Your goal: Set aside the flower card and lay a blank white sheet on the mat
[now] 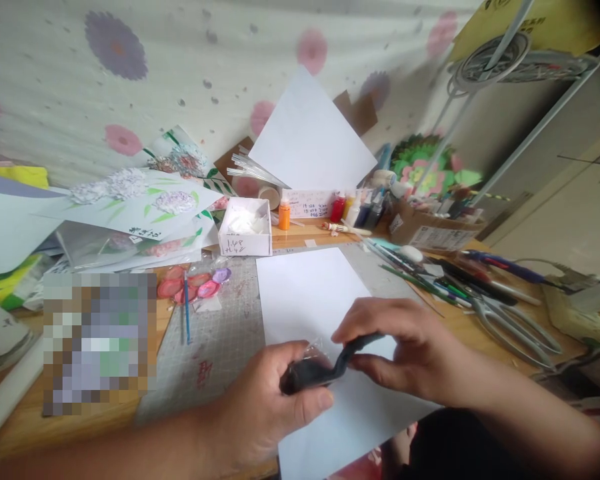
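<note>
Left hand point(270, 407) fingers clamp dark clay point(325, 367), maybe in clear wrap; right hand point(405, 347) fingers pinch stretched end. Best pull slowly, evenly, over paper point(310, 293).

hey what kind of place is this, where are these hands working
Most likely a home craft desk. A grey cutting mat lies under a white sheet of paper, small paint bottles stand at the back, and paper-flower cards are piled at left. Both hands hold a dark pliable lump.

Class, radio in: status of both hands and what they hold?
Left hand and right hand both gripping dark clay strip. Held above white paper. Nothing in the way.
</note>
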Tool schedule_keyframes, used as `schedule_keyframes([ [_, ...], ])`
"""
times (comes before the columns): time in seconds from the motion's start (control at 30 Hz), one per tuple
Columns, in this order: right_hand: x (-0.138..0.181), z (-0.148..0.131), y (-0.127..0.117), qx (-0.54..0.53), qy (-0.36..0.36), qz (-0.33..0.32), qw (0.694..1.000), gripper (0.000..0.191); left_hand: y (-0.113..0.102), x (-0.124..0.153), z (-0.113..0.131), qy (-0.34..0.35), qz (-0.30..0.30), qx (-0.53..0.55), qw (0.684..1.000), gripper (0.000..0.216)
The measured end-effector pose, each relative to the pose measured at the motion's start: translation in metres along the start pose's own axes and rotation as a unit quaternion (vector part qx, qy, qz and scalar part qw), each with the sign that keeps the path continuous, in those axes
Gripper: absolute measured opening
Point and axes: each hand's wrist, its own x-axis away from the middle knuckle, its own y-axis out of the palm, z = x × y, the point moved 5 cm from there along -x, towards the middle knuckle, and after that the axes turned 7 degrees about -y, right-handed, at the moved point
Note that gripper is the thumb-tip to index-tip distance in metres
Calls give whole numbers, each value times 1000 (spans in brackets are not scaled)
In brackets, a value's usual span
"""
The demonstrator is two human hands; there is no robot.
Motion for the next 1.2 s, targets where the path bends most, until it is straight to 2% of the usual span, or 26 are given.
schedule_keyframes([
  [0.1, -1, 0, 1, 7, 17, -41, 999, 20, -1, 0, -1, 0, 5, -16, 1000, 35],
  [0.23, -1, 0, -2, -13, 32, -60, 998, 19, -3, 1, 0, -11, 13, -53, 998, 33],
  [0.37, -1, 0, -1, -8, 34, -72, 997, 3, -2, 2, 2, -16, 4, -66, 998, 34],
  [0.57, -5, 3, 10, 4, 36, -69, 997, 29, -1, 0, -5, -13, -16, -51, 998, 48],
  [0.67, -6, 6, 14, 5, 24, -55, 998, 33, 0, 0, -6, -12, -27, -39, 999, 47],
  [0.77, -7, 9, 20, -2, 24, -52, 998, 25, 1, 0, -4, -7, -30, -19, 999, 47],
  [0.9, -6, 13, 26, -17, 46, -55, 997, 3, 0, 1, -3, -18, -16, 4, 1000, 45],
  [1.0, -6, 12, 29, -37, 53, -56, 996, 4, -1, 2, -2, -26, -8, 4, 1000, 42],
  [1.1, -7, 9, 28, -78, 59, -84, 992, 6, -1, 2, -1, -36, -12, -4, 999, 41],
  [1.2, -5, 8, 13, -73, 71, -81, 992, 7, 0, 2, 1, -40, -11, -21, 999, 40],
])
